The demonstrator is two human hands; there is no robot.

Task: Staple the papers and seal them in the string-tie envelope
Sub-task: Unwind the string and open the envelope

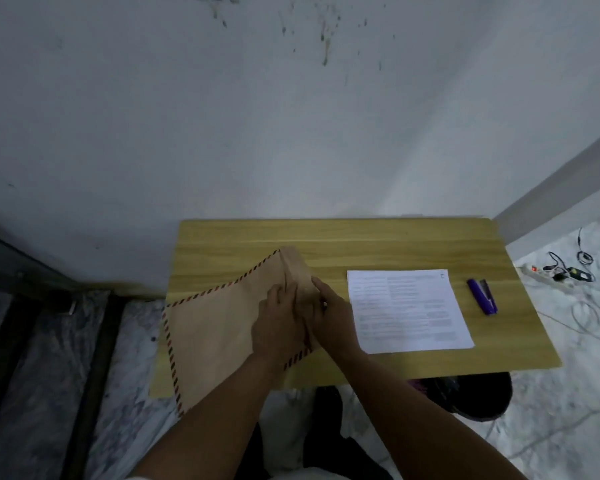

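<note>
Both hands meet at the envelope's (219,327) flap end: the left hand (279,327) rests on its face, fingers curled at the fold; the right hand (331,315) pinches the flap. Any string-tie is hidden beneath them. Right of the envelope lie the papers (409,311), beyond them the stapler (483,296).

Printed text on papers (409,308) too blurred to read; no other labels.
</note>
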